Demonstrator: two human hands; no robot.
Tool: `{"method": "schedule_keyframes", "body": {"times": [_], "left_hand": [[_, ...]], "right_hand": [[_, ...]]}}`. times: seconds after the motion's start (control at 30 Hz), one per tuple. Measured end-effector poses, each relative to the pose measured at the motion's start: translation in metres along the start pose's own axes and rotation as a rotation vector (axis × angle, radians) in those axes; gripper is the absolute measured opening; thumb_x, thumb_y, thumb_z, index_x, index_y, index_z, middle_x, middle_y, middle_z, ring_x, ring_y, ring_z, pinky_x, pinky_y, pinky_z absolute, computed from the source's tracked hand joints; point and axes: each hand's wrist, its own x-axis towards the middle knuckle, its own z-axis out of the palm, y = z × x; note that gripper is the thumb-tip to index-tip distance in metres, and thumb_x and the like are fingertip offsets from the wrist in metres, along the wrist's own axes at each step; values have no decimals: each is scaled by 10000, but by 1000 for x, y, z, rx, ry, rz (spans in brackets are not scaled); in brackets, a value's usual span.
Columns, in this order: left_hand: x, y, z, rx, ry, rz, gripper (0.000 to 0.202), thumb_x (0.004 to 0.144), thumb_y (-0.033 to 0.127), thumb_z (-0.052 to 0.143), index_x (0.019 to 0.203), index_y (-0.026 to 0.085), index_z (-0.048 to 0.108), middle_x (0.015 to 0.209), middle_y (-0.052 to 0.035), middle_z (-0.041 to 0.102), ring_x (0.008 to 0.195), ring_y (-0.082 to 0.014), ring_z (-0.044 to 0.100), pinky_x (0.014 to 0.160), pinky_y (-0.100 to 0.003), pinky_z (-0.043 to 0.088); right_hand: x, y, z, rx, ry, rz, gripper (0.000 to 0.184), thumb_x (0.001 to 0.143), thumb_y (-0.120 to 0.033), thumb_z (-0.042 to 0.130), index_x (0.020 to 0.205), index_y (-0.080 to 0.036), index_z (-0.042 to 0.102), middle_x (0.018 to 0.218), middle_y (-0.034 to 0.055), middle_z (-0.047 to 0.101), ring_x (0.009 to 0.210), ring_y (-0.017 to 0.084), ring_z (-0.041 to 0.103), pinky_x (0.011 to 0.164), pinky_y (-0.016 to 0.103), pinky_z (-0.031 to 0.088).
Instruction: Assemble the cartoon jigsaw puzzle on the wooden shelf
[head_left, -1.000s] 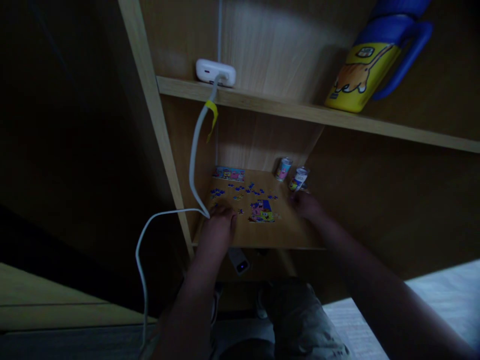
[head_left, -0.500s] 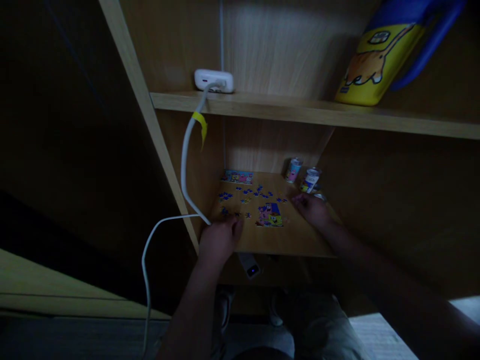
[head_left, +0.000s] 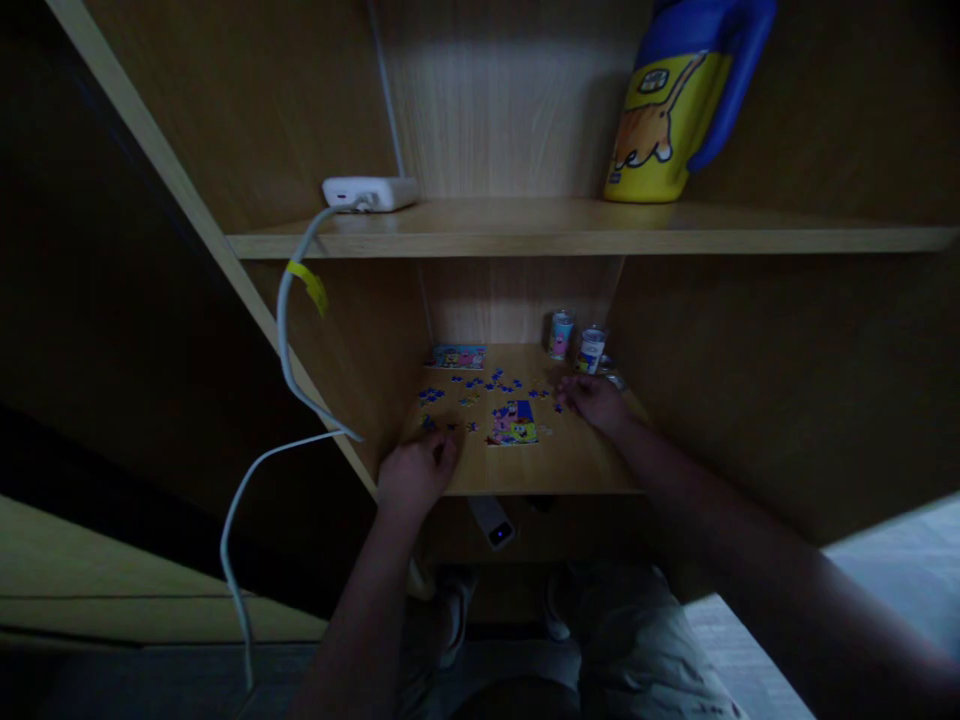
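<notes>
My right hand (head_left: pixel 594 402) is over the right part of the lower shelf, its fingers pinched. A small blue puzzle piece (head_left: pixel 559 408) shows at its fingertips. My left hand (head_left: pixel 417 472) rests at the shelf's front left edge with fingers curled; what they hold, if anything, is hidden. Between the hands lies a partly joined jigsaw puzzle (head_left: pixel 514 423) with pink, yellow and blue cartoon figures. Loose blue puzzle pieces (head_left: pixel 495 380) are scattered behind it, and more pieces (head_left: pixel 431 394) lie to the left. A dark piece (head_left: pixel 451 427) is just beyond my left fingers.
A picture strip (head_left: pixel 456 357) lies at the back left. Two small cartoon cans (head_left: pixel 560 335) (head_left: pixel 591 350) stand at the back right. Above, the upper shelf (head_left: pixel 510 241) holds a white device (head_left: pixel 371 193) with a hanging cable (head_left: pixel 283 330) and a yellow-blue mug (head_left: pixel 660 120).
The camera view has shifted and levelled. My right hand has moved slightly inward, and a blue piece now shows at its fingertips. My left hand stays near the front left edge.
</notes>
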Motion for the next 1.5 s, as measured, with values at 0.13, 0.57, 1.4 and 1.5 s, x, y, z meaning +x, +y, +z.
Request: {"method": "schedule_keyframes", "body": {"times": [0.13, 0.57, 1.4, 1.5], "left_hand": [[0, 4, -4, 3, -15, -20, 447, 1123, 513, 457, 1074, 262, 824, 921, -82, 836, 895, -272, 800, 730, -317, 505], [6, 5, -4, 7, 18, -30, 444, 1105, 492, 464, 1080, 266, 846, 1018, -104, 857, 962, -304, 815, 785, -344, 560], [0, 14, -10, 62, -6, -50, 551, 1113, 521, 366, 1201, 242, 833, 1122, -148, 846, 1045, -329, 811, 885, -399, 618], [0, 14, -10, 63, 2, -50, 556, 1112, 526, 363, 1199, 245, 836, 1119, -146, 846, 1047, -329, 810, 887, -396, 617]], "right_hand": [[1, -1, 0, -15, 2, 19, 472, 1049, -617, 572, 963, -208, 790, 888, 85, 840, 657, 183, 699, 656, 303, 550], [-20, -9, -7, -386, -1, -195, 175, 1032, -289, 666, 993, -268, 836, 1137, 70, 850, 1060, 249, 781, 987, 380, 571], [-37, -19, -2, 201, -173, -188, 302, 843, -508, 844, 950, -228, 816, 1058, 82, 859, 1012, 261, 785, 1032, 452, 600], [-40, -21, -1, 188, -183, -185, 302, 844, -510, 851, 961, -233, 827, 1068, 74, 858, 1023, 255, 784, 1047, 450, 596]]}}
